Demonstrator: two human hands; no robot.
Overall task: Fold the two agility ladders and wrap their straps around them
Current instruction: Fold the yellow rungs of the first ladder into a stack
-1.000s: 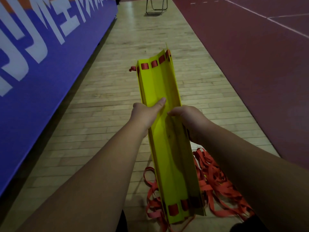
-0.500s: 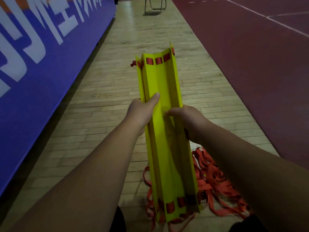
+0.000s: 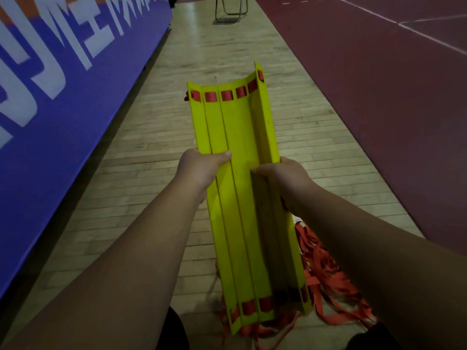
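Observation:
A bundle of yellow agility ladder rungs (image 3: 240, 137) is held lengthwise in front of me, fanned out side by side with red strap loops at both ends. My left hand (image 3: 202, 165) grips the left edge of the bundle, thumb lying across the top rungs. My right hand (image 3: 283, 175) grips the right edge, where the outer rungs stand up on edge. Loose red straps (image 3: 326, 279) hang from the near end and lie tangled on the floor under my right forearm. A second ladder is not visible apart from this bundle.
I stand on a strip of pale wooden floor (image 3: 156, 173). A blue padded wall with white lettering (image 3: 50, 84) runs along the left. Dark red court surface (image 3: 379, 97) lies to the right. Metal chair legs (image 3: 231, 8) stand far ahead.
The rungs have spread from a narrow, nearly closed stack into a wider fan. My hands have moved apart to the bundle's two edges.

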